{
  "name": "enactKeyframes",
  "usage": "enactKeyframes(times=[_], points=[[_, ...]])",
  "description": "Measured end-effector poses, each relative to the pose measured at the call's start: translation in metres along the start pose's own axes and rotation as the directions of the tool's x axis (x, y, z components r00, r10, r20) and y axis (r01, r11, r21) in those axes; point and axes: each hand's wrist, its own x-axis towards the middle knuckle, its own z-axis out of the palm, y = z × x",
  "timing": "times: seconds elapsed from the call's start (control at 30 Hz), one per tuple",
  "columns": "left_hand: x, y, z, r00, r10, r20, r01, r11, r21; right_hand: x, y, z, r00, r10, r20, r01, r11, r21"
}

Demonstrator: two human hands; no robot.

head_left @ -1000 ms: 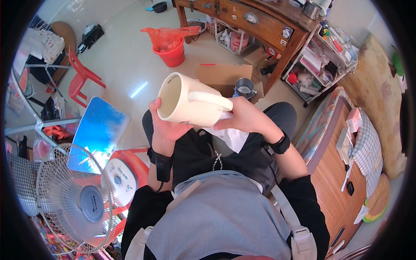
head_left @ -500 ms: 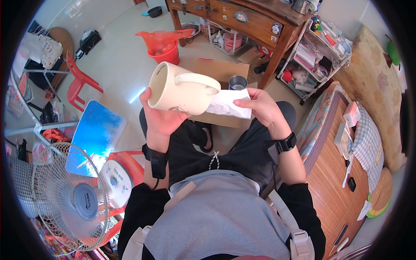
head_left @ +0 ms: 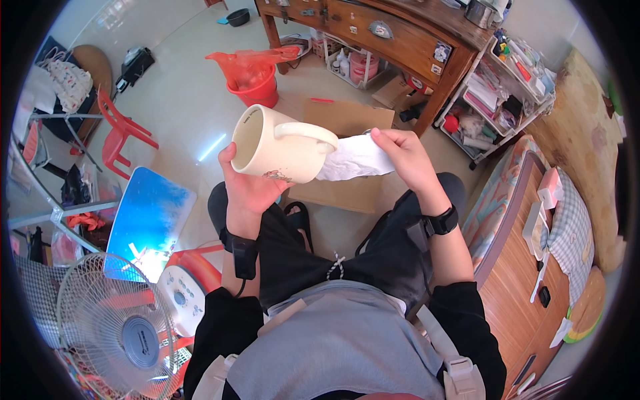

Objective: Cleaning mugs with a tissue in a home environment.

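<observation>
A cream mug [head_left: 288,152] lies tilted on its side in my left hand [head_left: 245,195], its mouth facing left and its handle on the upper right. My left thumb presses near the rim while the fingers go under the body, partly hidden. Between the thumb and fingers of my right hand [head_left: 412,160] is the end of a crumpled white tissue [head_left: 360,157]. The tissue stretches left to the mug's base, touching it or passing behind it; I cannot tell which. Below both hands, an open cardboard box [head_left: 347,195] sits on the floor, mostly covered by the tissue and hands.
A red bucket with a plastic bag [head_left: 257,88] stands beyond the box. At the left are a red chair [head_left: 120,123], a blue board [head_left: 150,213] and a wire-caged fan [head_left: 113,327]. On the right are a wooden bench [head_left: 517,280] and a shelf cart [head_left: 493,100].
My right hand has shifted right and slightly up, drawing the tissue out longer. The mug stays in my left hand, tipped about the same. The view has moved slightly.
</observation>
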Motion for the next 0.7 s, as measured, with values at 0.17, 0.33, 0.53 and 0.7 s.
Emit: enactKeyframes(times=[0.17, 0.33, 0.53, 0.7], points=[[0.018, 0.012, -0.012, 0.997, -0.039, -0.07, 0.041, 0.998, 0.038, 0.034, -0.024, -0.002, 0.982, -0.169, 0.082, 0.188, 0.859, -0.477], [0.061, 0.012, -0.008, 0.983, -0.145, 0.113, 0.135, 0.986, 0.096, 0.056, -0.025, -0.002, 0.896, 0.087, 0.435, -0.076, 0.996, -0.042], [0.098, -0.002, -0.021, 0.932, -0.329, 0.151, 0.291, 0.929, 0.229, 0.074, 0.015, -0.03, 0.841, 0.139, 0.524, -0.389, 0.827, 0.406], [0.103, -0.015, -0.037, 0.937, -0.343, 0.064, 0.322, 0.921, 0.219, 0.088, 0.04, -0.041, 0.892, 0.219, 0.395, -0.391, 0.812, 0.434]])
